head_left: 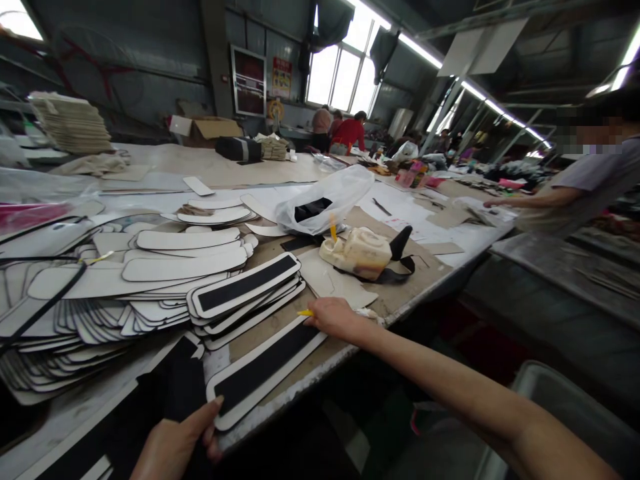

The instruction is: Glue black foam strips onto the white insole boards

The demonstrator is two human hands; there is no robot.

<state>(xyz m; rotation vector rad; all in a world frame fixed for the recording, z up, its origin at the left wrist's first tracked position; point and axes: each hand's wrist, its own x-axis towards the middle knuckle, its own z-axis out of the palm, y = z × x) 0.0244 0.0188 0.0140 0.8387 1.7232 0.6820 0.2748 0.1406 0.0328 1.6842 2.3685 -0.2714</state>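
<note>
A long white piece with rounded ends and a black strip along its middle [265, 367] lies at the table's front edge. My left hand [173, 440] grips its near left end, thumb on top and fingers at the edge. At its far end is my right hand [335, 317], closed round a thin yellow stick [305, 313] whose tip shows past the fingers. Just behind lies a pile of similar white pieces with black strips [247, 287]. Black material [170, 380] hangs beside my left hand. A cream plastic jug [367, 253], tipped over, lies beyond my right hand.
Many plain white pieces [185, 270] lie overlapping on the left. A clear plastic bag [325, 200] with black material stands behind the jug. A cardboard box [215, 130] is at the back. A co-worker [590, 173] stands at the table's right side; other people are farther off.
</note>
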